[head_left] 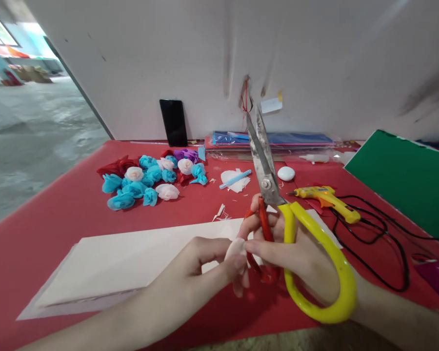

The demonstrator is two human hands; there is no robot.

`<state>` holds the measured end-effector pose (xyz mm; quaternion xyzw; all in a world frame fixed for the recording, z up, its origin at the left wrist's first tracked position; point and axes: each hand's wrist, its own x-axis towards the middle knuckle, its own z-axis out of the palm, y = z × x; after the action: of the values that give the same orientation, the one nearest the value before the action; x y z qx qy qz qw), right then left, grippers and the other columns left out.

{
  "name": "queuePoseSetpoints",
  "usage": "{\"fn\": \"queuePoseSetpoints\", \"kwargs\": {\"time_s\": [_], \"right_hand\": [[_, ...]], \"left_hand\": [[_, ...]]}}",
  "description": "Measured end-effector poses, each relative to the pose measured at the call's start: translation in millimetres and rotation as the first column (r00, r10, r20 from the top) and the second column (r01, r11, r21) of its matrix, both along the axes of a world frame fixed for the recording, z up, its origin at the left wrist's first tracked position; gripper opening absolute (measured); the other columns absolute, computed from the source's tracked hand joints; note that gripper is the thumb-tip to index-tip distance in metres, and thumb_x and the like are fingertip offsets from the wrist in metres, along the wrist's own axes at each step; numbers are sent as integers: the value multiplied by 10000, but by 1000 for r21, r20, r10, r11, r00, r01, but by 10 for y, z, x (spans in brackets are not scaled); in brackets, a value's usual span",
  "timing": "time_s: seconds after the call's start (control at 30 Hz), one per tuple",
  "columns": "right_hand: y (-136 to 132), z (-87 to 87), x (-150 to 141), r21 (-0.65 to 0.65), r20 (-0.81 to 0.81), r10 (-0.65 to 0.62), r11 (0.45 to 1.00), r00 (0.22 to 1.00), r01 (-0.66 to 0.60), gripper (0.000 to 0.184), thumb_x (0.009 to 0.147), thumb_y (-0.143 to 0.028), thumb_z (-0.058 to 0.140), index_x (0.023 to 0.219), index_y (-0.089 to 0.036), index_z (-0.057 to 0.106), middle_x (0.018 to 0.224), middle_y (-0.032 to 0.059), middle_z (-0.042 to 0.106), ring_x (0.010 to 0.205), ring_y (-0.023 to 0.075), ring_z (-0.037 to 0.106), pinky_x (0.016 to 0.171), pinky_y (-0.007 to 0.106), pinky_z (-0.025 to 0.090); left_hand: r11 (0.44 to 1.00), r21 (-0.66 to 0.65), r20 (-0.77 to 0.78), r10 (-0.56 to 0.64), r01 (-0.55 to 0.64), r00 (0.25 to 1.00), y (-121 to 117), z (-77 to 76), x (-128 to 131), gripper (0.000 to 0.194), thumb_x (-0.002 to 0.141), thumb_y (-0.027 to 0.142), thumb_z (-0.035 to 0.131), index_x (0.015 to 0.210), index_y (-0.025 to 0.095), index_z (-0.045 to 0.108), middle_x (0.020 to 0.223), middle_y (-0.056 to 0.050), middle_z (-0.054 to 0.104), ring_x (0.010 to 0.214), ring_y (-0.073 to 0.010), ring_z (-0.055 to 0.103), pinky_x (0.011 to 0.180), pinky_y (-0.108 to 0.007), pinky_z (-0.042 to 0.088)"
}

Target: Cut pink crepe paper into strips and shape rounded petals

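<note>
My right hand [296,253] grips large scissors [274,195] with one red and one yellow handle, blades pointing up and away, nearly closed. My left hand [201,268] pinches a small pale pink paper piece [236,248] between thumb and fingers; my right index finger touches the same piece. Both hands hover over a white paper sheet [131,263] lying on the red table [58,214].
A pile of blue, white, red and purple paper flowers [149,180] lies at the far left. A yellow glue gun [327,199] with black cable [380,243] is at right, a green board [406,180] beyond. Black phone [173,122] leans on the wall; stacked coloured sheets [278,140] beside it.
</note>
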<state>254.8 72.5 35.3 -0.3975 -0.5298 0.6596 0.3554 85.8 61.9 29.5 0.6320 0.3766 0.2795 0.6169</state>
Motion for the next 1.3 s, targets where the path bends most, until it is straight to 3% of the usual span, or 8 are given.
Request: {"fn": "queuePoseSetpoints", "kwargs": {"time_s": [0.1, 0.2, 0.37, 0.47, 0.6, 0.8, 0.97, 1.3], "right_hand": [[-3, -22, 10, -35, -88, 63, 997, 994, -66, 93, 823, -256, 557, 868, -210, 490, 665, -38, 595, 491, 109, 587, 491, 236, 460], [-7, -20, 26, -19, -160, 119, 992, 980, -124, 103, 831, -282, 552, 799, -193, 511, 590, -48, 553, 494, 114, 593, 473, 224, 453], [-18, 14, 10, 19, -210, 129, 992, 969, -128, 90, 808, -222, 584, 813, -209, 495, 656, -63, 546, 516, 113, 617, 504, 233, 481], [-16, -5, -6, 99, -165, 3, 995, 986, 14, 208, 770, -209, 643, 875, -247, 467, 731, -67, 594, 573, 82, 581, 529, 194, 461], [4, -43, -6, 193, -107, -219, 952, 970, 236, 207, 789, -240, 629, 914, -260, 466, 785, -63, 612, 547, 57, 506, 488, 165, 413], [-34, 3, -41, 111, -113, -208, 969, 972, 220, 287, 722, -197, 683, 860, -253, 438, 741, -76, 600, 553, 62, 513, 515, 175, 428], [-73, 34, -73, 75, -119, -217, 971, 969, 226, 238, 722, -175, 664, 813, -227, 450, 673, -79, 562, 527, 48, 488, 494, 152, 405], [-82, -43, -79, 97, -88, -132, 985, 987, 140, 205, 738, -153, 662, 820, -223, 488, 698, -76, 560, 603, 51, 513, 553, 140, 424]], "left_hand": [[991, -118, 171, -43, 64, 984, 0, -52, -9, 389, 894, 382, 366, 696, 199, 646, 745, -15, 660, 789, -187, 569, 787, -263, 400], [932, -317, 406, -33, 175, 913, 20, -103, -15, 497, 904, 413, 264, 747, 170, 668, 768, -60, 666, 777, -197, 566, 760, -288, 407], [882, -405, 510, -1, 242, 860, 31, -121, 0, 207, 807, 280, 533, 749, 135, 670, 678, -51, 638, 675, -155, 561, 678, -251, 408], [899, -410, 478, 66, 156, 876, 4, -133, -5, 143, 788, 268, 609, 707, 152, 629, 645, -5, 603, 639, -118, 535, 649, -222, 406], [956, -257, 255, 207, -141, 944, -25, -136, -30, 207, 791, 340, 622, 668, 181, 569, 616, 29, 587, 580, -96, 497, 581, -201, 401], [945, 34, 77, 322, -325, 944, -20, -88, -18, 226, 788, 350, 606, 639, 191, 546, 580, 35, 586, 574, -95, 527, 544, -175, 422], [946, 150, 58, 282, -287, 958, -13, -61, 7, 188, 805, 304, 571, 658, 189, 544, 600, 34, 586, 569, -99, 541, 523, -176, 435], [922, 388, -186, 85, -7, 979, 8, -34, -34, 299, 869, 275, 449, 608, 161, 541, 543, 43, 533, 494, -70, 472, 459, -143, 359]]}}
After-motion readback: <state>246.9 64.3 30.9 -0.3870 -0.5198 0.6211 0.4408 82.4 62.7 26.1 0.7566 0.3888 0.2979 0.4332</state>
